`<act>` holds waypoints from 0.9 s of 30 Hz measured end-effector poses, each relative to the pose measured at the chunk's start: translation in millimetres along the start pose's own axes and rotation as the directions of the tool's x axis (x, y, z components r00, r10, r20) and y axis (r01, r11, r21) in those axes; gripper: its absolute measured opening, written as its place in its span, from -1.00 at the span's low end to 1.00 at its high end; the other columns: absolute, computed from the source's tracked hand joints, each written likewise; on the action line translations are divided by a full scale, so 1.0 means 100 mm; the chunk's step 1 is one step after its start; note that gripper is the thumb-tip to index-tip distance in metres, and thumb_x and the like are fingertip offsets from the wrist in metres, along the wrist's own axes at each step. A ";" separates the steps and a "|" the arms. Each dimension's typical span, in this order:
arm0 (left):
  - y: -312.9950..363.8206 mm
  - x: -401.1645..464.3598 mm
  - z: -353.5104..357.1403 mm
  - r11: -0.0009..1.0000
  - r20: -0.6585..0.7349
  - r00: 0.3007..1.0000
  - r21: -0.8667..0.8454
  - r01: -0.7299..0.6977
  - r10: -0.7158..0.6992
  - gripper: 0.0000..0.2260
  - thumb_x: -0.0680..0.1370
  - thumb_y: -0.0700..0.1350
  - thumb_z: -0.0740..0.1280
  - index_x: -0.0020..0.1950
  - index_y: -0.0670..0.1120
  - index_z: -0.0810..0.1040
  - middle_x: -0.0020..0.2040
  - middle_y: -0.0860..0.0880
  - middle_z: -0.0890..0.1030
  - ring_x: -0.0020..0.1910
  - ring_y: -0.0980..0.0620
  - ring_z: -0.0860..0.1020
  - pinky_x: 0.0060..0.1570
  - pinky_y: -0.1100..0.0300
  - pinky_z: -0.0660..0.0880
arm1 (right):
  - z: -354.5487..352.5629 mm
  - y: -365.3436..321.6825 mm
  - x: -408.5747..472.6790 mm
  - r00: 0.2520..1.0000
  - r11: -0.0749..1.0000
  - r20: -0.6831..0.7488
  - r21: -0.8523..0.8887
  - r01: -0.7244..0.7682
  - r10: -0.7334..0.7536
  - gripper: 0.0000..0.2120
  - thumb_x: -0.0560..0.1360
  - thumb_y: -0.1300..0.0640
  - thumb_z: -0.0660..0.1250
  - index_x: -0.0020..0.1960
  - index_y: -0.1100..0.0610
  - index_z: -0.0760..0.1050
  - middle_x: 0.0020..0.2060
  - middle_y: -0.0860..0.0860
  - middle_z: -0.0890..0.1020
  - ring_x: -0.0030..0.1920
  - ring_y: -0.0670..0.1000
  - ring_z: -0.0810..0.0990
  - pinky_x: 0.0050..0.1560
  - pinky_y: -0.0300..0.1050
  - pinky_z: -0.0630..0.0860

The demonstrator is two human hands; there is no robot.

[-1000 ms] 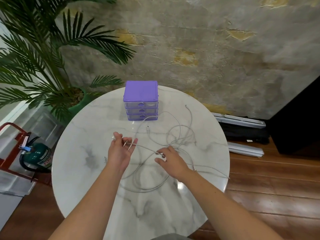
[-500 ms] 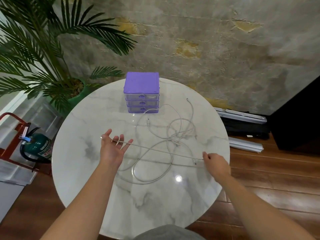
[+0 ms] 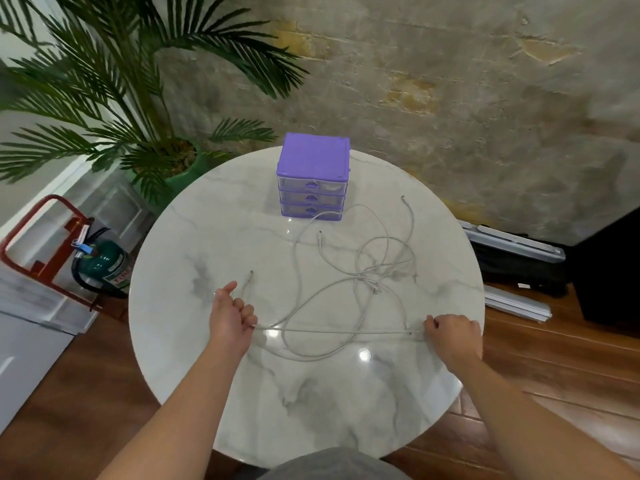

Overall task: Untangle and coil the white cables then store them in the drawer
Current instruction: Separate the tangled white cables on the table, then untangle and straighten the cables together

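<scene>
Tangle of white cables point(image 3: 367, 271) lay mid-counter point(image 3: 207, 251); individual strands in the knot hard to separate. Left hand point(image 3: 230, 315) curled, its grip closed on one cable, short end protruding upward. Right hand point(image 3: 452, 332) pinched the same cable's far end, stretched taut between. Purple drawer unit point(image 3: 312, 176) stood behind, drawers closed.

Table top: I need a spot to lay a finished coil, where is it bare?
Bare marble lies left of the drawer unit, beyond the left hand, and near the front edge between the forearms. The white cables crowd centre and right.
</scene>
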State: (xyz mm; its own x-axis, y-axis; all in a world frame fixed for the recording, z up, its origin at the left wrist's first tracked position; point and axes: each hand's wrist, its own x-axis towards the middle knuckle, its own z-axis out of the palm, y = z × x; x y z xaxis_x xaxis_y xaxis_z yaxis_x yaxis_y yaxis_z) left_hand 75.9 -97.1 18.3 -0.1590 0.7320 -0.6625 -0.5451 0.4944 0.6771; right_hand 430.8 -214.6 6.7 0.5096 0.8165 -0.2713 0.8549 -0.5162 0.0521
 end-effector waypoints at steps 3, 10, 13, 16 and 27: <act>0.06 -0.02 0.00 0.999 -0.021 0.999 0.036 -0.031 0.032 -0.78 0.66 -0.03 0.02 0.01 -0.01 0.44 -0.43 0.05 0.13 -0.61 0.13 0.11 -0.64 0.33 0.08 | -0.03 -0.17 0.04 0.999 0.999 0.038 0.024 -0.025 0.024 -0.54 0.61 0.00 0.01 -0.42 0.06 0.37 -0.43 0.00 0.51 -0.30 0.06 0.49 -0.04 -0.05 0.34; 0.25 0.00 -0.15 0.999 -0.034 0.998 0.016 -0.051 0.051 -0.81 0.65 -0.02 0.14 0.16 -0.02 0.50 -0.40 0.05 0.20 -0.57 0.14 0.15 -0.54 0.31 0.17 | -0.23 -1.25 -0.01 0.959 0.875 0.001 0.408 0.260 -0.285 -0.69 0.56 -0.01 0.23 -0.33 0.07 0.42 -0.30 0.04 0.59 -0.20 0.08 0.58 -0.17 -0.08 0.50; 0.31 0.04 -0.27 0.999 -0.058 0.998 0.030 -0.016 0.018 -0.82 0.63 -0.10 0.20 0.19 -0.08 0.51 -0.38 0.04 0.21 -0.52 0.13 0.16 -0.52 0.31 0.19 | -0.24 -1.82 -0.08 0.895 0.785 0.034 0.495 0.371 -0.445 -0.83 0.53 0.05 0.28 -0.09 0.12 0.59 -0.13 0.05 0.63 -0.04 0.05 0.57 -0.06 -0.06 0.54; 0.39 0.03 -0.33 0.998 -0.055 0.998 0.056 0.007 -0.003 -0.82 0.65 -0.12 0.17 0.17 -0.10 0.51 -0.36 0.03 0.22 -0.46 0.10 0.15 -0.43 0.28 0.19 | -0.22 -2.28 -0.18 0.823 0.746 0.125 0.513 0.424 -0.554 -0.81 0.53 0.17 0.27 0.06 0.13 0.63 0.01 0.07 0.63 0.09 0.04 0.54 0.10 -0.08 0.52; 0.40 -0.05 -0.55 0.988 0.066 0.998 0.154 -0.006 -0.004 -0.79 0.66 0.00 0.16 0.09 -0.10 0.49 -0.35 -0.01 0.38 -0.37 0.08 0.36 -0.11 0.13 0.52 | -0.09 -2.85 -0.50 0.807 0.842 0.319 0.402 0.360 -0.498 -0.80 0.42 -0.05 0.44 -0.14 0.09 0.61 -0.12 0.03 0.68 -0.10 0.04 0.64 -0.08 -0.08 0.55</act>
State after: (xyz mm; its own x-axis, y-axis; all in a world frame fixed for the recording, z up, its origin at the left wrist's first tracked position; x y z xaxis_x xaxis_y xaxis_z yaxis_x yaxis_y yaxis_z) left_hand 9.2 -106.6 30.8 -0.1024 0.7591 -0.6429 -0.4110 0.5563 0.7223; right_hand 162.5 -106.4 14.2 -0.0454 0.8329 -0.5515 0.8640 -0.2443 -0.4401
